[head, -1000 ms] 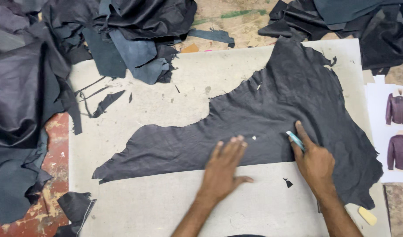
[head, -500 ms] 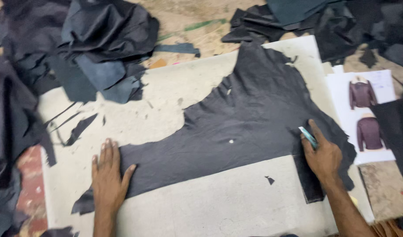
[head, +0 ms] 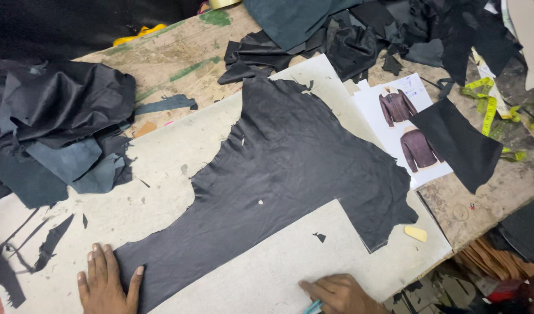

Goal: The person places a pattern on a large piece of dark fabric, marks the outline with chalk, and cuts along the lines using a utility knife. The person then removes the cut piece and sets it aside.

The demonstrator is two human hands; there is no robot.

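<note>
Since half a second ago we'd slid our right hand (head: 342,293) off the hide (head: 290,180) down to the board's (head: 278,267) near edge, fingers curled round a teal pen (head: 313,306). Our left hand (head: 107,285) stayed flat, fingers together, pinning the hide's bottom-left tip. That hide lay spread across the board, scraps (head: 63,128) piled to the left.

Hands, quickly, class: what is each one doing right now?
Left hand: open, flat on the dark leather edge.
Right hand: closed around a light blue marker, resting on the board.
</note>
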